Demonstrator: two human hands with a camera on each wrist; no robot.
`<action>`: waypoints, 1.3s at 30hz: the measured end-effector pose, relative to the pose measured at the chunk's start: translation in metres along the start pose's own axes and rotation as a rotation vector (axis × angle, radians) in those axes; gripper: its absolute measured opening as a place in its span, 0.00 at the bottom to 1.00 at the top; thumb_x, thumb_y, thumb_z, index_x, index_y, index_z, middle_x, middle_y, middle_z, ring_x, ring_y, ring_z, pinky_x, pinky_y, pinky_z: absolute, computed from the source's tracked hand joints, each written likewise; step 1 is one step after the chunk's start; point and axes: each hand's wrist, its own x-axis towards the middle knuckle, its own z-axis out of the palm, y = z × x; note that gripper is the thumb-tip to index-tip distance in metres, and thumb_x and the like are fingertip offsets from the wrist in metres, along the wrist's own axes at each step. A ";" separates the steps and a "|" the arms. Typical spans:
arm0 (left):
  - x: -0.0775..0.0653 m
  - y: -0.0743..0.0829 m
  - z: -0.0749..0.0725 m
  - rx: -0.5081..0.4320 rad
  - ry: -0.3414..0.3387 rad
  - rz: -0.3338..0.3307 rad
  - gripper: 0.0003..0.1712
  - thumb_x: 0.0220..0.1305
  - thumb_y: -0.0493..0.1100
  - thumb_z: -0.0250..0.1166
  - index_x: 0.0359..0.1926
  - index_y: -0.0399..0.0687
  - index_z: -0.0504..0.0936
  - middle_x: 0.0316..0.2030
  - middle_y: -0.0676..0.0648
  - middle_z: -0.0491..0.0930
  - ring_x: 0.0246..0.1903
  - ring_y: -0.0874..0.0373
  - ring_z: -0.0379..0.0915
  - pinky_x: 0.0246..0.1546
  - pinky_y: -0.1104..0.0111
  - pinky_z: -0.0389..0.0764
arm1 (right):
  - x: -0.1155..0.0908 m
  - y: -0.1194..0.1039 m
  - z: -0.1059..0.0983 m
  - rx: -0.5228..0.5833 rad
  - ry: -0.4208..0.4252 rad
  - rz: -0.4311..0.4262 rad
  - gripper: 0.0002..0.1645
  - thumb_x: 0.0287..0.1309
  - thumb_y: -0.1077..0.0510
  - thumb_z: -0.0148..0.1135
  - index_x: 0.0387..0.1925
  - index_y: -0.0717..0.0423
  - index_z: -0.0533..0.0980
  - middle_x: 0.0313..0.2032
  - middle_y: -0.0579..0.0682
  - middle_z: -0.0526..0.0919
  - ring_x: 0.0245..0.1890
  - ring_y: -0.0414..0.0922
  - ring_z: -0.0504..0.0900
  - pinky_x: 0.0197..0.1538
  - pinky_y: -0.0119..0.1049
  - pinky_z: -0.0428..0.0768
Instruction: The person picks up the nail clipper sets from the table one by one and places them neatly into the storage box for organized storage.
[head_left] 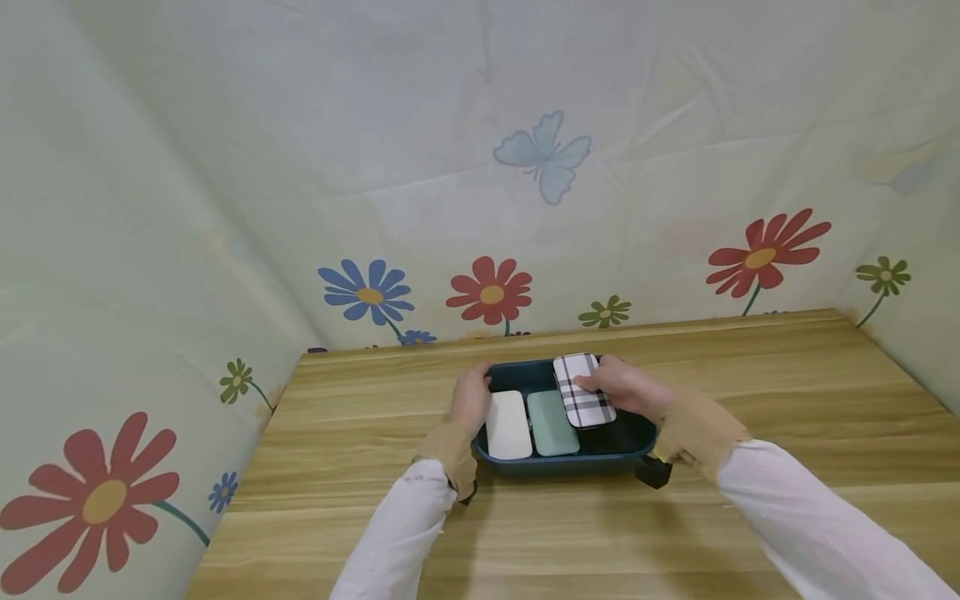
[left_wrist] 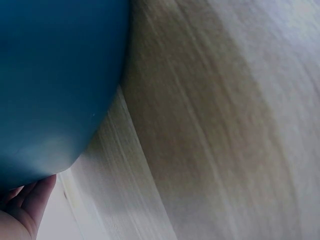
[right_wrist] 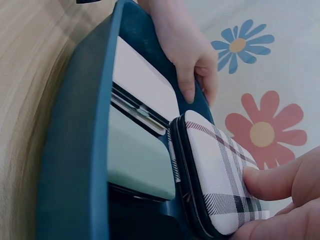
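Note:
My right hand grips a white plaid case with rounded corners and a dark edge. The case is tilted over the right half of a dark blue bin. With thumb inside and fingers outside, my left hand holds the bin's rim at the far left corner; the right wrist view shows this left hand too. Inside the bin, a white case stands at the left end. Beside it is a pale green case. The left wrist view shows mostly the bin's outer wall.
The bin sits on a wood-grain table. Behind and to the sides hangs a pale curtain printed with flowers and a butterfly. A small black object is beneath my right wrist, near the bin's front right corner.

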 end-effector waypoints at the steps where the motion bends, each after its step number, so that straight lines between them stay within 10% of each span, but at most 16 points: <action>1: 0.000 0.000 0.000 0.003 0.001 0.001 0.20 0.61 0.23 0.48 0.53 0.34 0.73 0.48 0.38 0.74 0.45 0.51 0.73 0.45 0.63 0.73 | 0.001 0.001 0.002 0.003 0.001 0.003 0.15 0.64 0.67 0.46 0.45 0.79 0.61 0.35 0.61 0.73 0.31 0.46 0.75 0.36 0.39 0.76; 39: -0.001 0.002 -0.001 -0.028 -0.011 -0.030 0.20 0.62 0.25 0.48 0.55 0.36 0.72 0.50 0.39 0.73 0.46 0.52 0.73 0.45 0.63 0.72 | 0.009 0.015 0.034 -0.073 0.053 0.080 0.16 0.57 0.72 0.51 0.44 0.81 0.62 0.37 0.64 0.71 0.35 0.52 0.74 0.39 0.45 0.76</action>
